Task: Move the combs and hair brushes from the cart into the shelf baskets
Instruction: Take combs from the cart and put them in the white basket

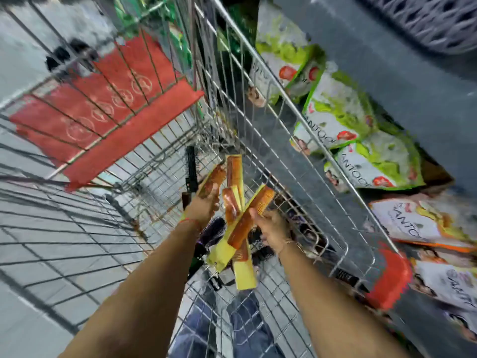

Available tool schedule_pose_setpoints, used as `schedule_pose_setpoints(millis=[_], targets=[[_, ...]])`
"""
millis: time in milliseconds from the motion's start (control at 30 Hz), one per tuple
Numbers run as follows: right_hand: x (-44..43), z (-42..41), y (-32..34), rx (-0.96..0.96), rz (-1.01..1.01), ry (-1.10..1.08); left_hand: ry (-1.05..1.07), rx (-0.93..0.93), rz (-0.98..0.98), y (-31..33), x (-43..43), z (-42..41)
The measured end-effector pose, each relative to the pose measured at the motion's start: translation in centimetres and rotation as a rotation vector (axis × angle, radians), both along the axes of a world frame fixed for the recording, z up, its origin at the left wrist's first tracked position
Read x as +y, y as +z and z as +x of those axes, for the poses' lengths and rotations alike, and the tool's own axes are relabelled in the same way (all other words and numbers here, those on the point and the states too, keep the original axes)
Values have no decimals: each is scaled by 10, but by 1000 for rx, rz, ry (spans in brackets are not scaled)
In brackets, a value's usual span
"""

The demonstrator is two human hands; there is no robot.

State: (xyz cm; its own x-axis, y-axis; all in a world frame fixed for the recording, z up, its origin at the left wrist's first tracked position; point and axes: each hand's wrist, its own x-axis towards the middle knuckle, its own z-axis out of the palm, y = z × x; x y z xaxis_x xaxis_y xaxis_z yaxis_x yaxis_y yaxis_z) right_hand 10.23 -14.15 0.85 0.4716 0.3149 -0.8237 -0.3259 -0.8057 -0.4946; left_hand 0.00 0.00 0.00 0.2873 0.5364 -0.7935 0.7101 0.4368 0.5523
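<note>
Both my hands reach down into a wire shopping cart (pixel 260 140). My left hand (pixel 204 205) grips a brown comb in a yellow sleeve (pixel 213 178). My right hand (pixel 273 231) holds another brown comb in a yellow sleeve (pixel 247 223), tilted across the bunch. Between the hands more packaged combs (pixel 233 174) stand upright, fanned out; which hand holds them I cannot tell. A black hair brush (pixel 191 169) lies on the cart floor beyond my left hand. Dark brushes (pixel 213 229) lie under the combs. A grey woven basket (pixel 423 19) shows at the top right.
The cart's red child-seat flap (pixel 108 109) is folded at the left. Green and white product packets (pixel 343 112) fill the shelf to the right of the cart. A red cart handle end (pixel 389 277) sits at the right rim. Grey tiled floor lies left.
</note>
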Motion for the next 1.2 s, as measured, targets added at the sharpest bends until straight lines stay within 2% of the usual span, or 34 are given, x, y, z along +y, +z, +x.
schedule_pose_setpoints(millis=[67,167,267,367,467,533,667,767,900,1067,1200], targets=[[13,-4,-8,-150,-136,65,77,16,21,-7,2,3],[26,-12,-16,-338,-385,291,143,24,-12,-17,5,6],[29,-11,-20,-386,-456,311,119,15,-82,-18,3,14],[23,-6,-19,-342,-507,352,-64,84,42,-18,0,20],[16,-7,-15,-384,-438,313,-405,318,113,-16,-7,24],[11,-7,-15,-344,-329,181,-469,390,131,-19,-14,27],[-7,14,-10,-201,-179,-58,-611,514,328,-25,-31,34],[-17,31,-8,-129,-120,-209,-401,430,413,-26,-36,38],[-23,33,-8,-93,-97,-172,14,172,424,-14,-34,31],[-28,31,-5,-101,-74,-200,139,157,452,-8,-23,21],[-30,30,0,-81,-13,-246,336,38,394,7,-11,21]])
